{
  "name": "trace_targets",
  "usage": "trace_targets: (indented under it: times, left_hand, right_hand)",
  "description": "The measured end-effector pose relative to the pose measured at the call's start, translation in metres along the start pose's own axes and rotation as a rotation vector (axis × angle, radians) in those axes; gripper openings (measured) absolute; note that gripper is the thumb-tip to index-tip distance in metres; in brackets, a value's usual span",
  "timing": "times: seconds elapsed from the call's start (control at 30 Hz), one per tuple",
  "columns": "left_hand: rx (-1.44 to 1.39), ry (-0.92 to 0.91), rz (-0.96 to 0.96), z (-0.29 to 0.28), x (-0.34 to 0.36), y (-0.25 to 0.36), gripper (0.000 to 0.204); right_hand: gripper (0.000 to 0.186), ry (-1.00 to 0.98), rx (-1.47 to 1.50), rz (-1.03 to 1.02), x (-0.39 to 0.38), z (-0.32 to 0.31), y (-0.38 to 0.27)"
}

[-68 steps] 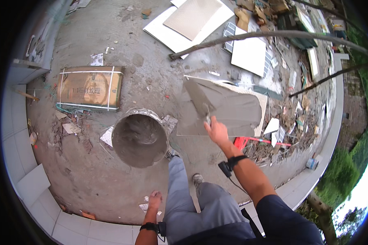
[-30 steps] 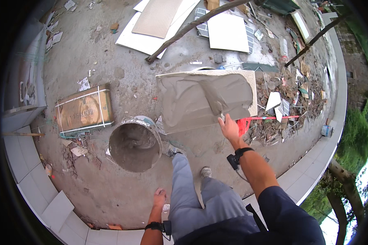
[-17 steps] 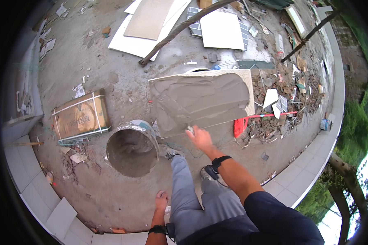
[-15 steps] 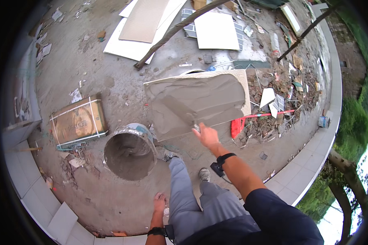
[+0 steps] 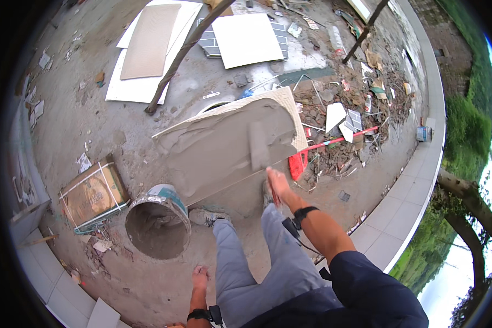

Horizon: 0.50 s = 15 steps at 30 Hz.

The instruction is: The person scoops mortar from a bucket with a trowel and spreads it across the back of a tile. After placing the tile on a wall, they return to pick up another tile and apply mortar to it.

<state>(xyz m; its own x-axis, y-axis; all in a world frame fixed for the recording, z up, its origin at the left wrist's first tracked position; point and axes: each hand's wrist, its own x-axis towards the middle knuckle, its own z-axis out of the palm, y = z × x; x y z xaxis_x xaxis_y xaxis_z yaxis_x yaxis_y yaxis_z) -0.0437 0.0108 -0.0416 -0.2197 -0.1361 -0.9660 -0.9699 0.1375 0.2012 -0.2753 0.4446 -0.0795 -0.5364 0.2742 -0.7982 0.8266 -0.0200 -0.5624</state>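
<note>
My right hand (image 5: 279,186) is closed around the handle of a trowel. The mortar-coated trowel blade (image 5: 258,145) lies on the right part of a layer of wet grey mortar (image 5: 213,147). That mortar covers most of a large tile (image 5: 296,111), whose pale ribbed back shows along the far and right edges. My left hand (image 5: 200,275) hangs low beside my left leg, holding nothing, its fingers loosely apart. Left of my feet a bucket (image 5: 157,224) stands tilted toward me, with grey mortar inside.
A strapped cardboard box (image 5: 95,195) lies left of the bucket. White boards (image 5: 247,41) lie beyond the tile, with a slanting wooden pole (image 5: 183,57) in front of them. Rubble (image 5: 361,117) and a red-handled tool (image 5: 297,165) are on the right, before a tiled ledge (image 5: 402,187).
My right hand has moved the trowel from the middle of the mortar to its right part, its blade now pointing away from me. The view has shifted and turned; my left hand still hangs low.
</note>
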Motion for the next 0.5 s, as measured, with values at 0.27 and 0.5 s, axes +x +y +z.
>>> trace_targets:
  times: [0.27, 0.5]
  left_hand:
    - [-0.035, 0.038, 0.058, 0.049, -0.016, 0.052, 0.012]
    - [0.329, 0.0, 0.063, 0.123, 0.002, 0.049, 0.016]
  right_hand:
    - [0.047, 0.331, -0.96, -0.15, -0.004, -0.128, -0.019]
    - [0.048, -0.1, -0.199, 0.121, -0.021, -0.136, -0.012]
